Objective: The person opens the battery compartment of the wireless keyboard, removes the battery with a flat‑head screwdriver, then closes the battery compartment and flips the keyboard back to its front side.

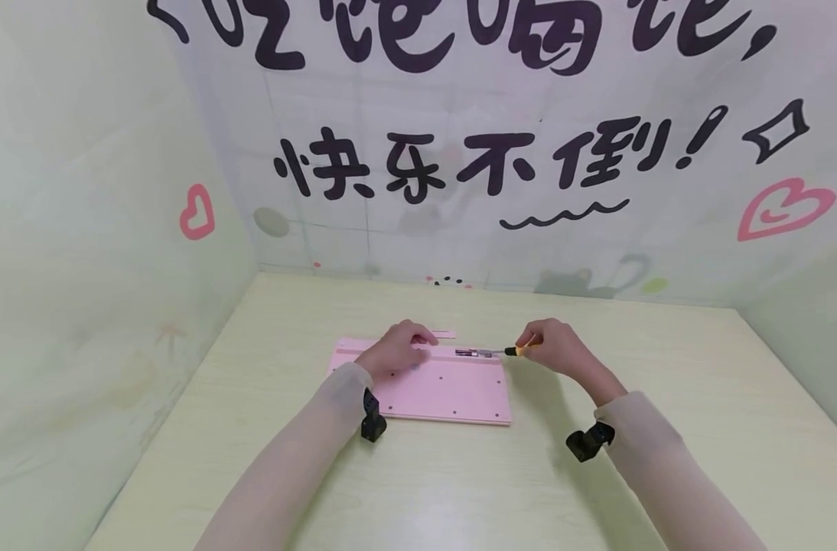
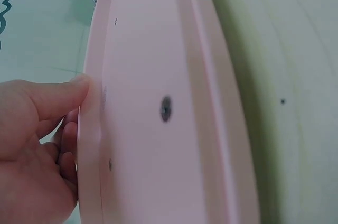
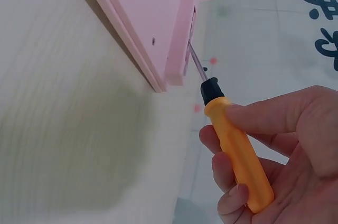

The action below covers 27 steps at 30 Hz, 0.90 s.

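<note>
A pink keyboard (image 1: pixel 425 394) lies underside up on the table, with small dark screw holes across its back. My left hand (image 1: pixel 396 353) grips its raised far ridge, thumb on top and fingers curled behind, as the left wrist view shows. In my right hand (image 1: pixel 559 348) is a screwdriver (image 3: pixel 240 152) with a yellow handle and black collar, the fingers wrapped round the handle. Its metal shaft (image 3: pixel 198 61) reaches the right end of the ridge, at an uncovered slot (image 1: pixel 473 353) with metal parts showing. The screwdriver's tip is hidden in the slot.
A small pink strip (image 1: pixel 444 334), like a cover, lies just behind the keyboard. The pale wooden table (image 1: pixel 432 490) meets a printed cloth wall (image 1: pixel 405 245) at the back, with more cloth on both sides. Each wrist carries a small black camera (image 1: pixel 372 419).
</note>
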{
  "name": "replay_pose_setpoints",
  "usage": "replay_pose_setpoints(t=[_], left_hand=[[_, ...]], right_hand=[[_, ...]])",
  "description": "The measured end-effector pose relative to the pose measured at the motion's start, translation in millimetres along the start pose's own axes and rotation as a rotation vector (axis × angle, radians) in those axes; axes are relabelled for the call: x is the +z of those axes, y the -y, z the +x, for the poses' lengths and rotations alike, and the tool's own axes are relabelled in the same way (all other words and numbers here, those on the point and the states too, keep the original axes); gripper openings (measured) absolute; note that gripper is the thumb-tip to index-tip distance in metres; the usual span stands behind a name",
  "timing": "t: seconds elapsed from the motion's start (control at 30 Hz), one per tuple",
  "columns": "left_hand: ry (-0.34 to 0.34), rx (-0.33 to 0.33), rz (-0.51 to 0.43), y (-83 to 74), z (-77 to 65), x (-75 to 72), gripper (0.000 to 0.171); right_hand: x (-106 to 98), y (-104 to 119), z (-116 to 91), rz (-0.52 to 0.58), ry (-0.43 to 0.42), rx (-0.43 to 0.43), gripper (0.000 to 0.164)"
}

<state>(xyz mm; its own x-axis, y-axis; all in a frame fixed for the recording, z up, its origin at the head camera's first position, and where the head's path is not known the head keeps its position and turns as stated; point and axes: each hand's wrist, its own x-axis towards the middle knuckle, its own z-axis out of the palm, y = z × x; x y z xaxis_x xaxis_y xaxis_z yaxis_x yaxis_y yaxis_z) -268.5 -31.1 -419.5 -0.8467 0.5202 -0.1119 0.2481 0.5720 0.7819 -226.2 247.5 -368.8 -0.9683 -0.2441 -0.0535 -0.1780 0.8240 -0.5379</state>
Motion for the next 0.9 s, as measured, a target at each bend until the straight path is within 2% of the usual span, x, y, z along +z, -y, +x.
replay_pose_setpoints(t=[0.27, 0.57, 0.77, 0.9], left_hand=[[-0.01, 0.014, -0.004, -3.6, 0.7, 0.5, 0.024], [-0.009, 0.009, -0.023, -3.4, 0.8, 1.4, 0.025], [-0.011, 0.004, -0.01, -2.5, -0.4, 1.0, 0.025], [-0.011, 0.0, 0.007, -1.9, -1.6, 0.7, 0.024]], right_hand=[[-16, 22, 10, -0.147, 0.051, -0.058, 0.009], [-25, 47, 24, -0.297, 0.138, -0.065, 0.015], [-28, 64, 41, -0.334, 0.237, -0.078, 0.039], [-27, 75, 55, -0.41, 0.298, -0.042, 0.044]])
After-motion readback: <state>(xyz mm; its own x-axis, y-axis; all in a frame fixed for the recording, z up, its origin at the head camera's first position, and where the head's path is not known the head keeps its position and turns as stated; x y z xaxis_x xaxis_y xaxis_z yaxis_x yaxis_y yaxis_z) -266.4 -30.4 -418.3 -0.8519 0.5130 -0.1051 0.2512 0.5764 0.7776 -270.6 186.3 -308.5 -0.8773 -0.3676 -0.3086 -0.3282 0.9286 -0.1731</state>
